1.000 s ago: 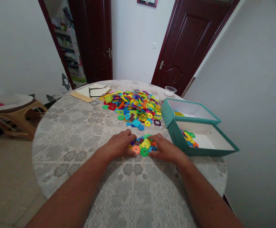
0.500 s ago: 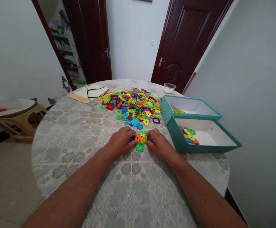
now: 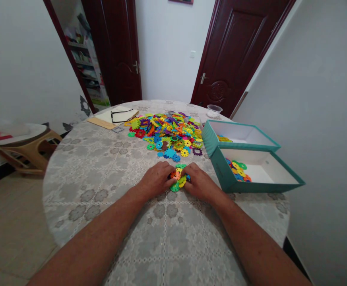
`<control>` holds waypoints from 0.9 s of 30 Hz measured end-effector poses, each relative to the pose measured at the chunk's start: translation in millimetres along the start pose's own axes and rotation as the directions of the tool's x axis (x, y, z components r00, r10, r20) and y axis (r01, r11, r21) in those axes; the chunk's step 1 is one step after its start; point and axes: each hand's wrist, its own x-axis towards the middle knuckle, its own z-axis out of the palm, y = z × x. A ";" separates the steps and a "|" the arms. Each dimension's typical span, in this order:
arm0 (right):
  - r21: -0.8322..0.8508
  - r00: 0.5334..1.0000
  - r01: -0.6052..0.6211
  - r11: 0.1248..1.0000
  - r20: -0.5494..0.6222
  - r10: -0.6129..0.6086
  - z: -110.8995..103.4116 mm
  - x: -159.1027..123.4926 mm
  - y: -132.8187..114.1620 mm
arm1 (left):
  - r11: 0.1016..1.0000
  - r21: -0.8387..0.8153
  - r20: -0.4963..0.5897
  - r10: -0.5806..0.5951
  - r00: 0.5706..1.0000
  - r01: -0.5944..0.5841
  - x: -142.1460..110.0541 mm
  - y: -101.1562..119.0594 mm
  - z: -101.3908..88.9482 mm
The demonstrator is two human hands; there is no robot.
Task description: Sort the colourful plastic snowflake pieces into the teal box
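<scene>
My left hand (image 3: 156, 179) and my right hand (image 3: 199, 181) rest on the round table (image 3: 101, 178), cupped toward each other. Between them they press together a small cluster of colourful plastic gear-shaped discs (image 3: 177, 178); green, yellow and orange ones show between the fingers. Both hands have curled fingers closed around the cluster. A large heap of the same discs (image 3: 169, 131) lies farther back on the table, just beyond my hands.
Two teal boxes sit to the right: the near box (image 3: 259, 172) and the far box (image 3: 239, 135), each holding a few discs. Glasses on papers (image 3: 116, 115) lie at the back left, a small clear cup (image 3: 214, 110) at the back. A stool (image 3: 21, 147) stands left.
My hands have drawn closer together, squeezing the spread-out cluster of discs into a tighter bunch. The view shifted slightly.
</scene>
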 end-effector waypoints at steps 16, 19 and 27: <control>0.080 0.996 0.066 0.995 -0.069 -0.060 5.2 7.7 -2.7 | 0.988 -0.150 0.022 0.024 0.999 -0.020 0.1 10.2 -13.0; 0.114 0.998 0.051 0.992 -0.051 -0.046 6.4 7.4 -5.5 | 0.992 -0.123 0.041 0.014 0.999 -0.009 2.1 6.4 -8.3; 0.077 0.999 0.027 0.997 -0.025 -0.025 5.9 6.2 -6.5 | 0.991 -0.136 0.042 0.014 0.999 -0.008 1.2 5.3 -9.3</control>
